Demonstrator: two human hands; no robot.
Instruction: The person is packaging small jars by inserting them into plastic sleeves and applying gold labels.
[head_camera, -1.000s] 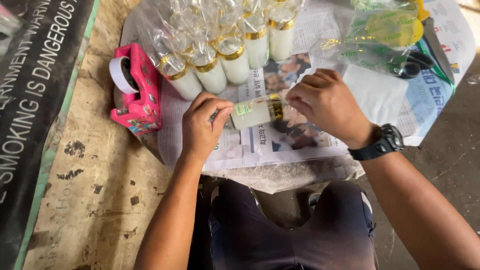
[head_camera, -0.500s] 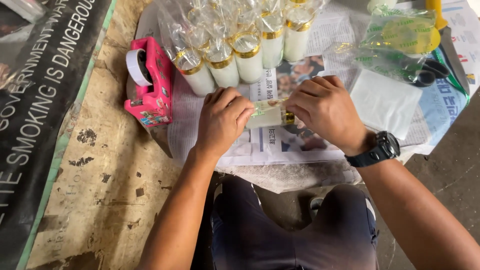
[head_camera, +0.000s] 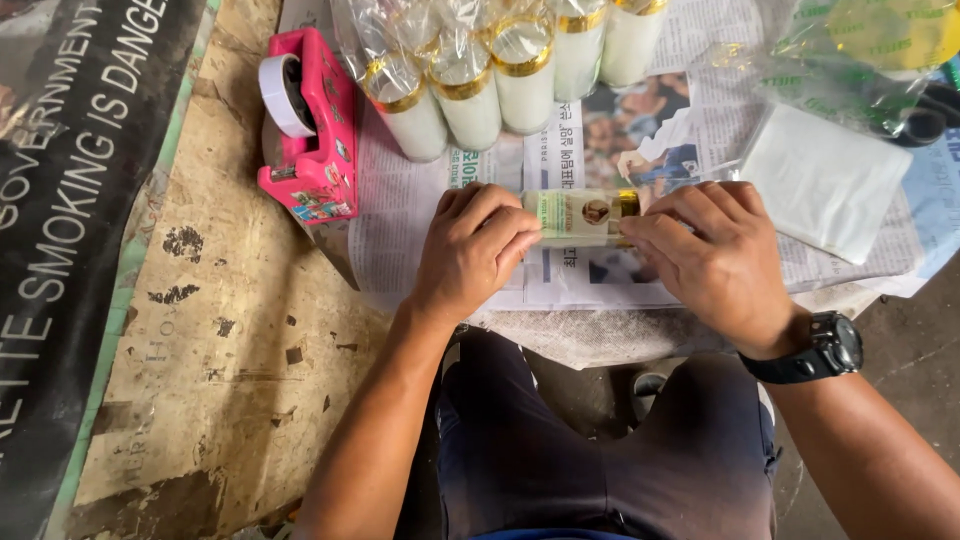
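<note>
A small white bottle with a gold band and a pale green label (head_camera: 583, 217) lies on its side over newspaper (head_camera: 400, 215). My left hand (head_camera: 475, 250) grips its bottom end. My right hand (head_camera: 715, 255), with a black watch on the wrist, holds the gold-banded neck end, fingers curled over it. The bottle's cap end is hidden under my right fingers.
Several upright white bottles in clear wrap with gold bands (head_camera: 495, 85) stand beyond my hands. A pink tape dispenser (head_camera: 305, 130) sits to the left. A white folded sheet (head_camera: 825, 180) and clear plastic bags (head_camera: 850, 50) lie at right. Worn cardboard (head_camera: 215, 330) covers the left.
The view has shifted so the scene sits lower and closer. Both hands stay on the lying bottle, which has turned so the label faces up.
</note>
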